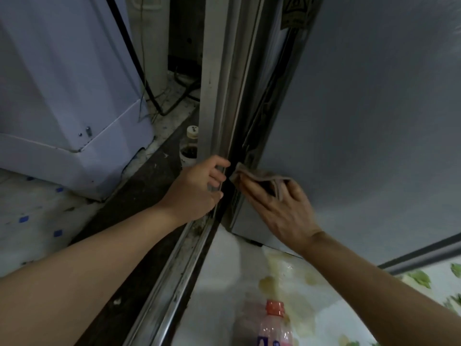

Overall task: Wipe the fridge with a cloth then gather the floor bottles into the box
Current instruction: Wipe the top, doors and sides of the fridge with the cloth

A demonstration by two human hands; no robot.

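Note:
The grey fridge point(369, 116) fills the right side of the head view. My right hand point(279, 208) presses a brownish cloth point(262, 178) flat against its lower side near the back corner. My left hand point(199, 188) grips the edge of a metal door frame point(217, 96) just left of the fridge, fingers curled round it. A pink bottle with an orange cap point(274, 325) stands on the floor at the bottom. Behind the frame stands a dark-liquid bottle with a white cap point(189, 148). No box is visible.
A white appliance point(62, 96) stands at the left with black cables point(149, 83) trailing behind it. A dirty metal sliding track point(179, 265) runs diagonally across the floor. Leaf-patterned flooring point(311, 283) lies under the fridge.

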